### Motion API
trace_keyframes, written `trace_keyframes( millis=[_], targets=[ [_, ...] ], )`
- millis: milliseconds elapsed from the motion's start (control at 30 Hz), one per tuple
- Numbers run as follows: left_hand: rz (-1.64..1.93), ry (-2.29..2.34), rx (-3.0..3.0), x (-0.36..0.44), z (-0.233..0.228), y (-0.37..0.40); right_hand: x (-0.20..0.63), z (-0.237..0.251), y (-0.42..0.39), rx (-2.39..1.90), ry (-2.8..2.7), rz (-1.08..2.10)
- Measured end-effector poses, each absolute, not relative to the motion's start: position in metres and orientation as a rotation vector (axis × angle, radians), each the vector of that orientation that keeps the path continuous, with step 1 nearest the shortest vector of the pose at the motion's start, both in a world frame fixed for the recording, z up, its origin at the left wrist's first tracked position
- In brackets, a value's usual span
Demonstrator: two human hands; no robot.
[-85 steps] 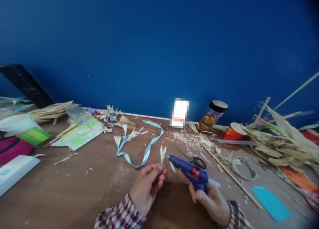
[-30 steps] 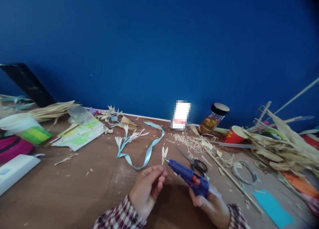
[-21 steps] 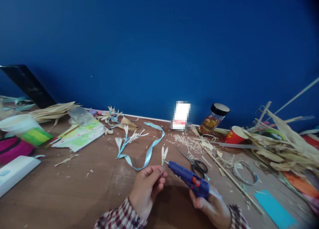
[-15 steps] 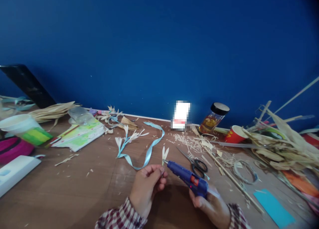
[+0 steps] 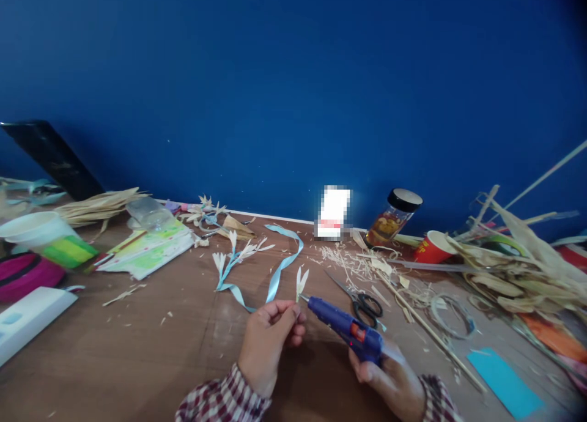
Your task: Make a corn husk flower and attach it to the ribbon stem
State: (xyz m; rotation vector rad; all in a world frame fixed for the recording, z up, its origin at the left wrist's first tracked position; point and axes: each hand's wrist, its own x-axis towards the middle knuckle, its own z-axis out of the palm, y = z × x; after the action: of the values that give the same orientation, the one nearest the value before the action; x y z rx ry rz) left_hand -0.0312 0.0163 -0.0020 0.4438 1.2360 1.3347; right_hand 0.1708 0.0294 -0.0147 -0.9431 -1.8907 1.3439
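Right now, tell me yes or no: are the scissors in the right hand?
No, the right hand grips a blue glue gun, while the scissors lie on the table beyond it.

no legible text, red cup [image 5: 431,249] markings unreadable

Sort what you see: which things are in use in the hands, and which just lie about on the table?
In use:
left hand pinching the husk petals
right hand gripping the glue gun, nozzle at the petals' base

Lying about:
scissors
ribbon
jar
red cup
husks
blue card
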Motion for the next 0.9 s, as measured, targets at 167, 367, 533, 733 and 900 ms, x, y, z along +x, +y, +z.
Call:
trace_keyframes(
  millis=[167,367,533,733,900],
  targets=[
    [1.317,1.215,0.427,-0.0315,-0.0002,0.0174,0.1714,-0.0166,0.0296,-0.926,-1.905,1.359],
    [1.336,1.213,0.429,-0.031,-0.0007,0.0178,0.1702,-0.0138,0.0301,-0.94,-1.935,1.368],
    [1.337,1.235,0.417,-0.0312,-0.0002,0.0177,0.1687,-0.0106,0.0309,-0.935,-1.946,1.358],
    [1.344,1.209,0.425,-0.0319,-0.0009,0.0181,0.1701,-0.0139,0.0302,-0.916,-1.908,1.383],
    [1.353,1.172,0.389,-0.0312,0.0001,0.018,0.1719,-0.0167,0.0297,-0.913,-1.917,1.357]
  ],
)
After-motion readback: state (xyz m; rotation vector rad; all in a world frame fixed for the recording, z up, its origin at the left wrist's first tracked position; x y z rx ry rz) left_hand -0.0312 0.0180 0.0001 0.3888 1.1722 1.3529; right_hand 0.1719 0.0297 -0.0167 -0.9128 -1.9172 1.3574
